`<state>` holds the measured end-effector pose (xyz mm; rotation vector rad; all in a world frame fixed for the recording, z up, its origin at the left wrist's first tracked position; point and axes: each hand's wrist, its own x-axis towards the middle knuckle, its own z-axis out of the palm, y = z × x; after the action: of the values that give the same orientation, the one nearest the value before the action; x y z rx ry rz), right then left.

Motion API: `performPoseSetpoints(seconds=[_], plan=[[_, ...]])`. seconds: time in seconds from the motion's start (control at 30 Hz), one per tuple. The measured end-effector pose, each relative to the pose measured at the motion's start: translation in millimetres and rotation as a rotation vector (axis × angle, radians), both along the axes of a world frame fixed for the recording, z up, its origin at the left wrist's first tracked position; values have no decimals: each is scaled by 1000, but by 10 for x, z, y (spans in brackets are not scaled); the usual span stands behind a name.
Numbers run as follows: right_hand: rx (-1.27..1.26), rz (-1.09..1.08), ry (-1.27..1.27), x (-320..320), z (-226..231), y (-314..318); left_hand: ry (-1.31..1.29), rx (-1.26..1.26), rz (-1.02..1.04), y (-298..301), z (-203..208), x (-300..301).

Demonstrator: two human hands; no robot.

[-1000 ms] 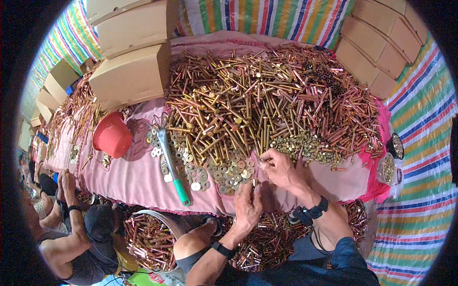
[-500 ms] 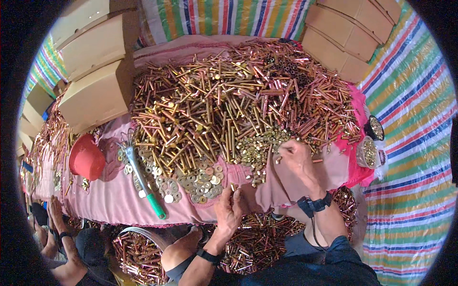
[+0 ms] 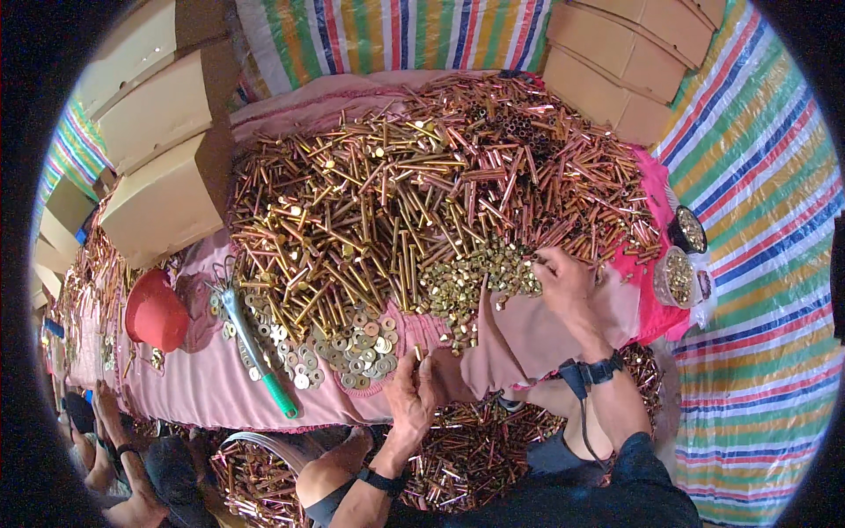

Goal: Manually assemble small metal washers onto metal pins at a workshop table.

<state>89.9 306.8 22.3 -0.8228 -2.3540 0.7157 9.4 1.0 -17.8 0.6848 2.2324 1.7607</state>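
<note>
My left hand is at the front edge of the pink cloth. Thumb and fingers pinch a small gold-coloured metal piece, whose end sticks up between them. To its upper left lie flat round washers. My right hand is at the right side of a heap of small brass-coloured nuts. Its fingers are drawn together, and anything in them is too small to make out. Beyond both hands spreads a big pile of long gold and copper-coloured bolts.
A green-handled hand rake and a red bowl are at left. Cardboard boxes stand behind. Two small tubs sit at right by a striped sheet. Another person's arm shows lower left.
My right hand has shifted right relative to the nuts, from over the heap to its right side. My left hand stays nearly in place with its metal piece. The whole view has shifted slightly.
</note>
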Motion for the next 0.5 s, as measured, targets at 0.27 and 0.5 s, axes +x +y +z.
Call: performPoseSetpoints(seconds=[0.27, 0.5], plan=[[-1286, 363, 463, -198, 207, -849, 44, -56, -22, 28, 92, -19], [-1280, 518, 137, -247, 39, -1493, 41, 70, 22, 49, 134, -25]])
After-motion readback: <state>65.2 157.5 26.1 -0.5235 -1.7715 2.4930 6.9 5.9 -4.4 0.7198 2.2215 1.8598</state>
